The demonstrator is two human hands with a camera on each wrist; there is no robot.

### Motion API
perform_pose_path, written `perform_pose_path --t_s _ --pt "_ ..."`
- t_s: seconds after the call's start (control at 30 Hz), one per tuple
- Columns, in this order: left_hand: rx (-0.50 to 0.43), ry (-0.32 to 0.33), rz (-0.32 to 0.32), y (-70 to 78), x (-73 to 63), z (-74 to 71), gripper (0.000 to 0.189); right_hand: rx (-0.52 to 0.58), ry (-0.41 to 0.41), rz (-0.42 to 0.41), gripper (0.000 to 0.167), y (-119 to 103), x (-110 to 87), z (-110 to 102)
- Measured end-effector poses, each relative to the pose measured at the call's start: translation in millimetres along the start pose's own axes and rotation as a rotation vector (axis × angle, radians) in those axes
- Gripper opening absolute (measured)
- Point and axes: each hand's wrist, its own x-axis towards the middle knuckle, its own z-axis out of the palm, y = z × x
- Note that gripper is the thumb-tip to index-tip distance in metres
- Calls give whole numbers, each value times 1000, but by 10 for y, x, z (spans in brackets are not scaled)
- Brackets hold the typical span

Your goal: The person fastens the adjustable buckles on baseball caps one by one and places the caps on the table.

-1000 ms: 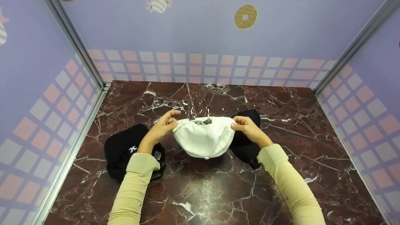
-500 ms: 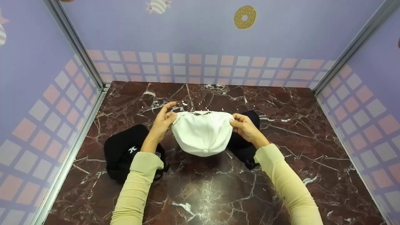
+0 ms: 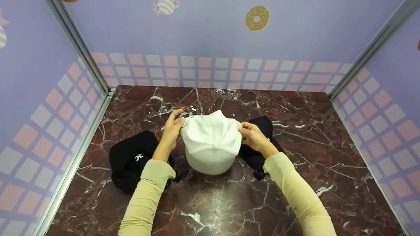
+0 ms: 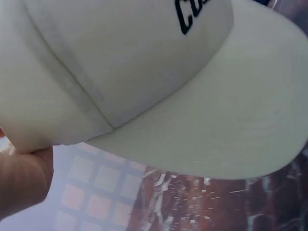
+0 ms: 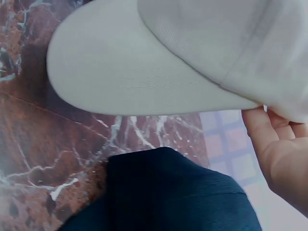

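Note:
A white baseball cap (image 3: 211,141) is held up between both hands, its brim (image 3: 210,163) toward the person and its crown dented on top. My left hand (image 3: 171,130) pinches the cap's left edge, with some fingers extended. On the opposite edge, my right hand (image 3: 255,136) grips between thumb and fingers. Dark embroidered lettering (image 4: 190,14) shows on the cap's front in the left wrist view. Beneath the left forearm lies a black cap (image 3: 131,157) with a small white logo. A dark navy cap (image 5: 168,187) lies by the right hand, partly hidden by it in the head view.
The caps are over a dark red marbled tabletop (image 3: 216,203) with white veins. Purple panels with a checked band (image 3: 216,67) enclose the back and both sides. Metal rails (image 3: 78,42) run along the panel corners.
The white cap has tilted between the hands, so its brim now shows toward the person instead of the rear strap opening at the far edge. Both hands have shifted slightly inward.

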Motion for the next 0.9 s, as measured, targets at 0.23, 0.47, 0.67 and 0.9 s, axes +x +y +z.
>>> perform_pose_path --t_s 0.23,0.47,0.67,0.9 --pt "16 63 -75 -231 62 -33 35 -14 126 66 11 135 47 -9" --pt "-20 83 -155 -478 72 -55 40 -117 190 176 24 303 97 -10" --pt "-42 149 -235 -623 71 -84 40 -201 176 236 46 408 124 -28" --pt "-13 140 -325 -664 27 -107 46 -250 180 243 40 448 142 -56"
